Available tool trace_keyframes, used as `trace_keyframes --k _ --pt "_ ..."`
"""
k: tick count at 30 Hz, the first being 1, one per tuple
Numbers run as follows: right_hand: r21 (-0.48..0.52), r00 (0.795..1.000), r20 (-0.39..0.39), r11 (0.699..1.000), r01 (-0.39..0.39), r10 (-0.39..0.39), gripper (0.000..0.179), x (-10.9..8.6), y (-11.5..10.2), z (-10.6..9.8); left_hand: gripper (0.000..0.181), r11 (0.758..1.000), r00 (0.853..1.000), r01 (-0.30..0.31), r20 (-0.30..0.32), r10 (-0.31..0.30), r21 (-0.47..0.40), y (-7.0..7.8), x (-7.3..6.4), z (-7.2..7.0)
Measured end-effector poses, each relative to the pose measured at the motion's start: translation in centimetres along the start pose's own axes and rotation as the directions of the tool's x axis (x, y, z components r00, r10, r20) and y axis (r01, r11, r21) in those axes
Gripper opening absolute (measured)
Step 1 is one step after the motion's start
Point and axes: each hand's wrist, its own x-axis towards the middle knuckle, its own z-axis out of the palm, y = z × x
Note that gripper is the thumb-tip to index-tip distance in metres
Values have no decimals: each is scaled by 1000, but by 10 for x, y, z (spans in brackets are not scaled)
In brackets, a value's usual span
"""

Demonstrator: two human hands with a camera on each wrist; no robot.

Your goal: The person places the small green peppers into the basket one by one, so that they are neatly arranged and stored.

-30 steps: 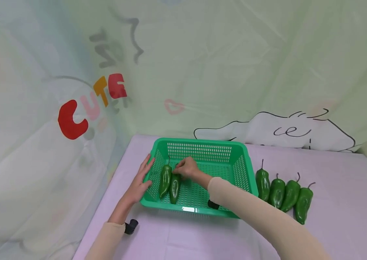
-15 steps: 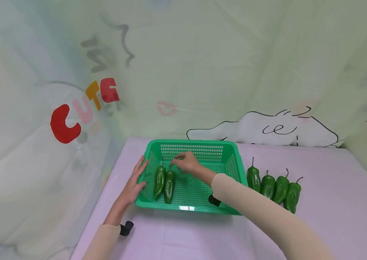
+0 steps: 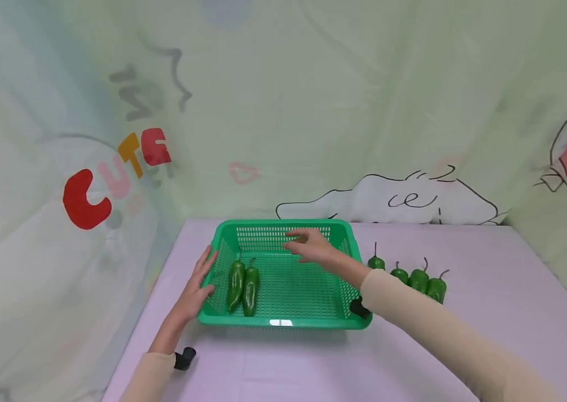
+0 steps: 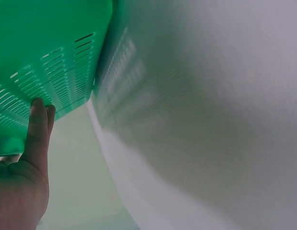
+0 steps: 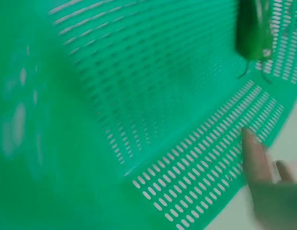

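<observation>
Basket [image 3: 323, 324]: two green peppers [image 3: 250, 291] at its left end.
We rest our left hand [image 3: 195, 293], fingers spread, against its left side and hold our right hand [image 3: 311, 246], fingers parted, over it; four more peppers [image 3: 418, 281] lie on the tabletop [image 3: 489, 312].

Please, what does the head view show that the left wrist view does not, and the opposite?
Only head: the right hand, two peppers inside the basket, and four peppers to its right on the table.

Only left wrist: the outer side of the basket wall by the left hand.

Both: the basket and the left hand.
</observation>
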Motion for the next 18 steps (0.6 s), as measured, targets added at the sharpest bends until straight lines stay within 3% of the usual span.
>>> trace_keyframes --k 7,11,18 --pt "-84 999 -11 996 41 -42 53 -26 15 -52 85 1000 1000 12 0 -12 -3 -3 2 -4" --pt "-73 998 -26 996 53 -55 55 -42 23 -75 83 1000 1000 9 5 -9 2 0 1 -6" --pt "-39 992 -120 999 21 -26 53 -68 40 -106 82 1000 1000 -1 17 1 7 -1 -2 -1"
